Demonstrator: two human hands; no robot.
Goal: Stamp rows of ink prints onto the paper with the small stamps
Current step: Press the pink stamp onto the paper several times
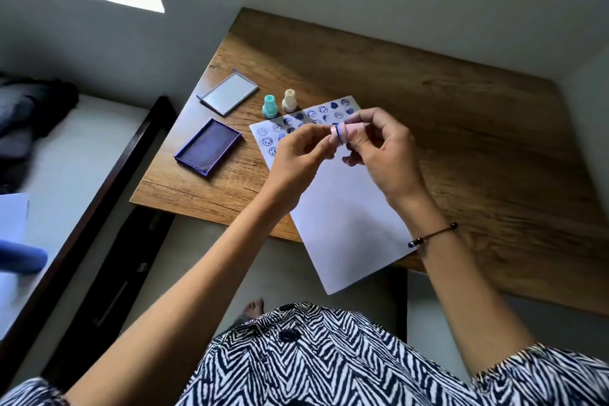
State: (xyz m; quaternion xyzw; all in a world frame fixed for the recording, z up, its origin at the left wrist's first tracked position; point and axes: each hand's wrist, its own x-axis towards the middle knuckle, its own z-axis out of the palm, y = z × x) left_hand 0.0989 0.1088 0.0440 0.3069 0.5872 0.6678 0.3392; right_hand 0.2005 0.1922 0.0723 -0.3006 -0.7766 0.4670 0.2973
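A brown wood-grain table (428,102) fills a corner between pale walls, with a bed to the left. A white sheet of paper (346,208) lies slanted on the table, its near corner hanging over the edge, and its far end already carries about 3 rows of blue prints; most of the sheet is bare, so the task looks early.

Above the printed end, both hands hold a small pink plastic stamp (342,133) lying on its side. The right hand (382,148) pinches its body, while the left hand (296,155) has its fingertips closed on the blue-rimmed end, probably to check or turn the face.

The open purple ink pad (208,150) sits left of the paper, within reach for re-inking, its grey lid (228,93) laid aside behind it. 2 more stamps, a teal one (269,106) and a cream one (289,100), stand upright just beyond the paper's far edge.
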